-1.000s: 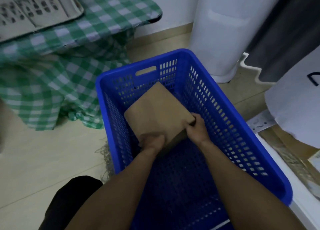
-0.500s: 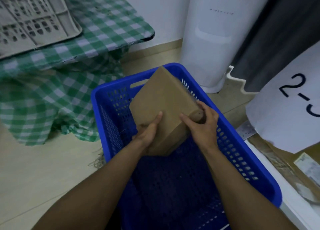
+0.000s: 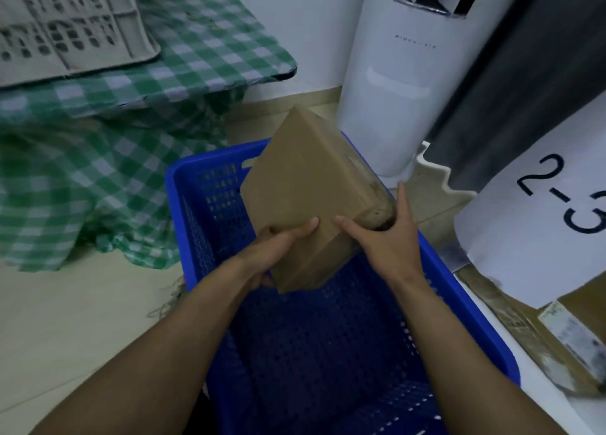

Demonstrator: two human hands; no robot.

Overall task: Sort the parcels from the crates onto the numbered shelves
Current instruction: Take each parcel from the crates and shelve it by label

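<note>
A plain brown cardboard parcel (image 3: 305, 185) is held tilted above the blue perforated crate (image 3: 203, 225), which stands on the floor and shows nothing else inside. My left hand (image 3: 278, 251) grips the parcel's near left corner, thumb on top and fingers underneath. My right hand (image 3: 383, 234) holds its near right end, thumb across the top face and fingers wrapped round the side. A white sheet marked "2-3" (image 3: 554, 211) hangs at the right over a shelf edge.
A table with a green checked cloth (image 3: 203, 57) stands at the left, carrying a grey plastic crate (image 3: 65, 31). A white tower appliance (image 3: 403, 74) and a dark curtain (image 3: 511, 84) stand behind. Cardboard and a taped parcel (image 3: 570, 336) lie on the white shelf at right.
Both hands have lifted the parcel out of the blue crate, up and toward the right. The view has risen, showing more of the "2-3" sheet.
</note>
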